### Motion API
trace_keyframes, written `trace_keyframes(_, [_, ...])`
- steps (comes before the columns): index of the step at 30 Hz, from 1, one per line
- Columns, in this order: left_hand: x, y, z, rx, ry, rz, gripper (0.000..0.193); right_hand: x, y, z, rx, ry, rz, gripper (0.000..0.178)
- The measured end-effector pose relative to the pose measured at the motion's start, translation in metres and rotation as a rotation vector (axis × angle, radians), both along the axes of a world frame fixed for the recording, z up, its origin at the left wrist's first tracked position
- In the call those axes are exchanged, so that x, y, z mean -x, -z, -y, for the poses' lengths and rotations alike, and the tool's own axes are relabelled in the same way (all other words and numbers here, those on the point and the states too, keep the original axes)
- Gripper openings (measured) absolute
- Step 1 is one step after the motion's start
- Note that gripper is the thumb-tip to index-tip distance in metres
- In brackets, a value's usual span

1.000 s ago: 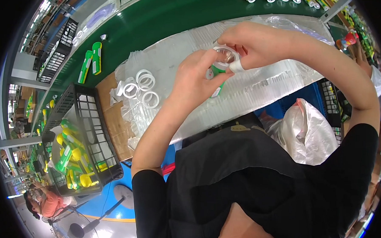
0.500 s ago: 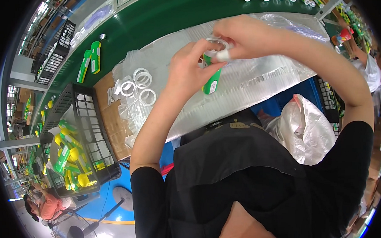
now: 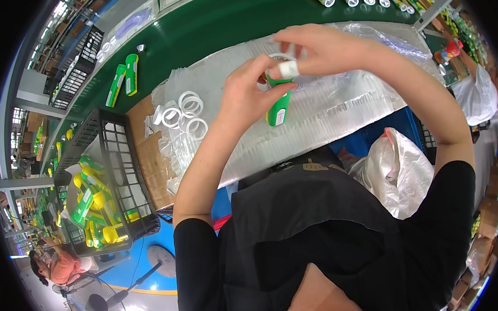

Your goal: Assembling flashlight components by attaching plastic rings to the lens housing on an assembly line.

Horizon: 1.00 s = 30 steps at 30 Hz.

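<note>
My left hand (image 3: 245, 87) is closed around a green flashlight (image 3: 277, 113), which is tilted with its wide end away from me. A white ring (image 3: 283, 56) sits around that wide end. Over the ring, my right hand (image 3: 307, 48) has its fingers apart and somewhat blurred. White tape wraps its thumb, which is close to the flashlight's head; whether it touches is unclear. Left of my left forearm, several loose white rings (image 3: 196, 129) lie in a group on the plastic-covered work surface (image 3: 234, 165).
A black crate (image 3: 127, 167) with green and yellow flashlights stands at the left. Two green flashlight bodies (image 3: 131, 75) rest on the green belt (image 3: 210, 26). More flashlights (image 3: 326, 0) line the far side. A white sack (image 3: 401, 173) hangs near my right elbow.
My right hand's fingers have lifted off the ring and spread apart. My left hand still holds the flashlight in nearly the same place. The view has shifted slightly.
</note>
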<state>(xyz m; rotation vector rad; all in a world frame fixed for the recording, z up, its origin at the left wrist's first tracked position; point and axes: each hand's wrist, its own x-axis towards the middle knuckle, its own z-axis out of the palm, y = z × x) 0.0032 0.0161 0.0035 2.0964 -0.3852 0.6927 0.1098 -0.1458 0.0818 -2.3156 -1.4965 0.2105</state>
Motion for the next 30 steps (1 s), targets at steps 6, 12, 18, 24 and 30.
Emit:
trace_keyframes(6, [0.004,-0.003,-0.002,0.089,0.040,-0.062,0.072,0.009,0.003,0.008,-0.141,-0.019,0.104,0.040])
trace_keyframes(12, [0.041,-0.024,-0.021,0.371,0.505,-0.658,0.100,0.038,-0.033,0.027,-0.395,-0.149,-0.140,0.042])
trace_keyframes(18, [-0.033,-0.017,-0.044,-0.129,0.032,-0.445,0.067,-0.030,0.053,-0.029,-0.450,0.139,-0.012,0.036])
trace_keyframes(24, [-0.107,0.005,-0.158,-0.234,-0.309,-0.185,0.074,-0.148,0.112,-0.111,-0.622,0.376,-0.062,0.035])
trace_keyframes(30, [-0.069,0.051,-0.340,-0.723,-1.135,-0.677,0.077,-0.312,0.156,-0.038,-0.516,1.017,0.115,0.047])
